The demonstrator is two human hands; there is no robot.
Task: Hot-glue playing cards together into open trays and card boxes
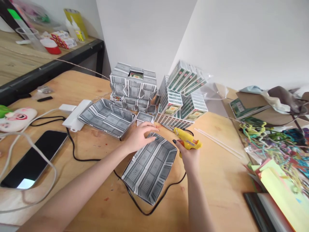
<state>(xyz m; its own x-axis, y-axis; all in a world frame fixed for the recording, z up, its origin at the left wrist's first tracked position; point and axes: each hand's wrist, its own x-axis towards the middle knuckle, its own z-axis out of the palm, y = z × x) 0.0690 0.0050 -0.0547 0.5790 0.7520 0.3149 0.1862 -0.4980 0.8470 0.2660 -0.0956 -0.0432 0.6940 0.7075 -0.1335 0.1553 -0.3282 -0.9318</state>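
My left hand (pixel 140 137) rests with curled fingers on the far rim of a shallow grey patterned tray (pixel 149 167) built from small boxes, which lies on the wooden table (pixel 217 180). My right hand (pixel 190 154) grips a yellow glue gun (pixel 187 139) just right of that tray's far corner, nozzle pointing left toward my left hand. A single small patterned box (pixel 144 117) sits just beyond my left fingers.
A second patterned tray (pixel 107 117) lies to the left, with a stacked box structure (pixel 132 85) and piles of green-labelled boxes (pixel 183 100) behind. A black cable (pixel 79 154) loops under the tray. A phone (pixel 33 159) and white power strip (pixel 76 116) lie left; coloured paper and strings (pixel 277 161) crowd the right.
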